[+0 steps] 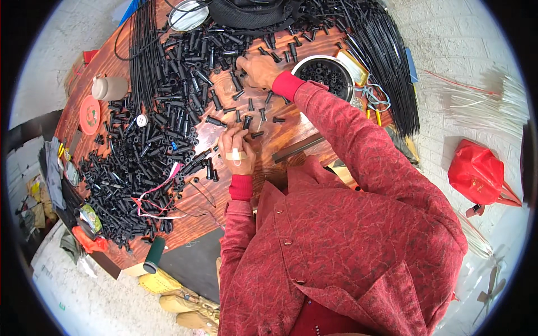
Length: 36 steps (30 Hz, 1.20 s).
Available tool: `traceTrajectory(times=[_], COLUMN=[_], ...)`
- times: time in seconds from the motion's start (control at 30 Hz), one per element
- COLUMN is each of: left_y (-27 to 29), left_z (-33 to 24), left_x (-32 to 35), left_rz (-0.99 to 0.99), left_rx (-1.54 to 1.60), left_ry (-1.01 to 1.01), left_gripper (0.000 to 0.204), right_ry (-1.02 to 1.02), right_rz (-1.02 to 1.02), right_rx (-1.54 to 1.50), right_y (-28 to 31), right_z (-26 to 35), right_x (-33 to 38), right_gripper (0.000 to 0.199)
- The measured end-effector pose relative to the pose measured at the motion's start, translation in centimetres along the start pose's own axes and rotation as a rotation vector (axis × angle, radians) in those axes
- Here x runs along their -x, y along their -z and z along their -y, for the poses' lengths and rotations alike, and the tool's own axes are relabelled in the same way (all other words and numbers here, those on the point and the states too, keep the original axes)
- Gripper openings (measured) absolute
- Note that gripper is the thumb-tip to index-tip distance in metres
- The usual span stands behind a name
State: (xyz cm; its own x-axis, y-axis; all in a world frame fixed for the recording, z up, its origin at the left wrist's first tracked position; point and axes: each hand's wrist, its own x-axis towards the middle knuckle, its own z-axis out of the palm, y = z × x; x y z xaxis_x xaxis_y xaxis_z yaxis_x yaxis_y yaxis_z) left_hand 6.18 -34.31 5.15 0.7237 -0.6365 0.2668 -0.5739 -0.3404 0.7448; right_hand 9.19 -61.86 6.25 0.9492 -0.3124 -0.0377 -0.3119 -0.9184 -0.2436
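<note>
Black plastic tubular parts, each with a wider collar at one end, cover the wooden table (pixel 190 224) in a large heap (pixel 168 129). My left hand (pixel 236 151), with a beige plaster on its back, is closed at the near side of the heap. A black tubular part (pixel 247 122) stands up from its fingertips. Farther off and to the right, my right hand (pixel 260 70) reaches to the heap's edge with curled fingers. Something dark shows at its fingertips, too small to name. Several loose parts (pixel 262 114) lie between the hands.
A metal bowl (pixel 351 84) of small black rings stands right of my right forearm. Long black cable ties (pixel 386 61) lie at the far right, more at the far left (pixel 144 61). A pink dish (pixel 89 115), a beige jar (pixel 110 88) and a dark green cylinder (pixel 154 255) line the left side.
</note>
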Motion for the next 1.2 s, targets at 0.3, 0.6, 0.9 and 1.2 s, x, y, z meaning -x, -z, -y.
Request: traceTrajectory(times=[0.3, 0.6, 0.9, 1.2], left_y=[0.2, 0.5, 0.6, 5.4], left_z=[-0.3, 0.2, -0.8, 3.3], left_x=[-0.6, -1.1, -0.2, 2.2], left_rz=[-0.008, -0.102, -0.042, -0.233], left_rx=[-0.002, -0.002, 0.015, -0.112], left_ry=[-0.013, -0.049, -0.054, 0.114], left_gripper=[0.032, 0.023, 0.029, 0.027], right_ry=[-0.084, -0.153, 0.099, 0.148], right_rz=[0.014, -0.162, -0.187, 0.023], right_rx=[-0.22, -0.199, -0.101, 0.094], right_y=[1.6, 10.5, 4.1, -0.1], right_z=[0.0, -3.3, 0.5, 0.1], right_x=[1.1, 9.7, 8.0, 4.7], right_gripper=[0.039, 0.029, 0.022, 0.029])
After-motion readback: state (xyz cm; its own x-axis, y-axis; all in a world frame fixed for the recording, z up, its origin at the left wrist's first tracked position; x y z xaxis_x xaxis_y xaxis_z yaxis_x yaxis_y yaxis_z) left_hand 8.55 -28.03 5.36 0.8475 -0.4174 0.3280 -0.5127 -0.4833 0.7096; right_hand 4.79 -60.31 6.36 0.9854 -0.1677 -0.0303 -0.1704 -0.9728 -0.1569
